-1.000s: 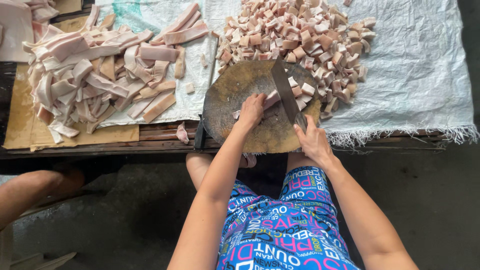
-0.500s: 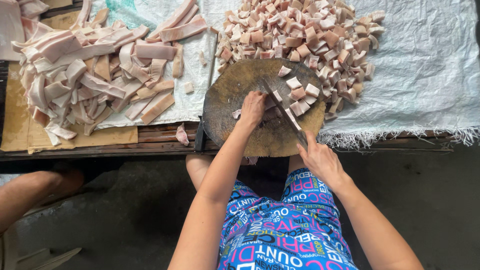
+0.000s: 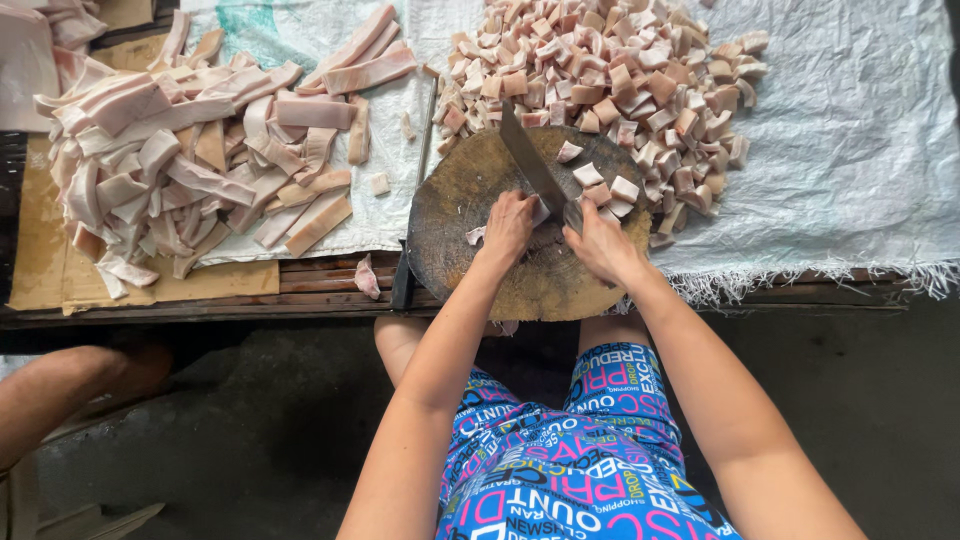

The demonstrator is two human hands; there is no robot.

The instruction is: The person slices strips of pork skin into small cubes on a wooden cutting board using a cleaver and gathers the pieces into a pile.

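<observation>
Low plank bench (image 3: 300,290) across the upper half, daylit, draped at right with a white woven sack (image 3: 850,130) fraying along the front edge. Brown cardboard (image 3: 40,270) over the bench's left end, near its front corner. Below, bare dark-grey concrete floor (image 3: 250,430), rough and shadowed.

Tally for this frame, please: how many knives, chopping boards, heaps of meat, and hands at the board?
cleaver: 1
round wooden chopping board: 1
heaps of meat: 2, the long strips and the small cubes
hands at the board: 2, left hand and right hand
Total: 6
</observation>
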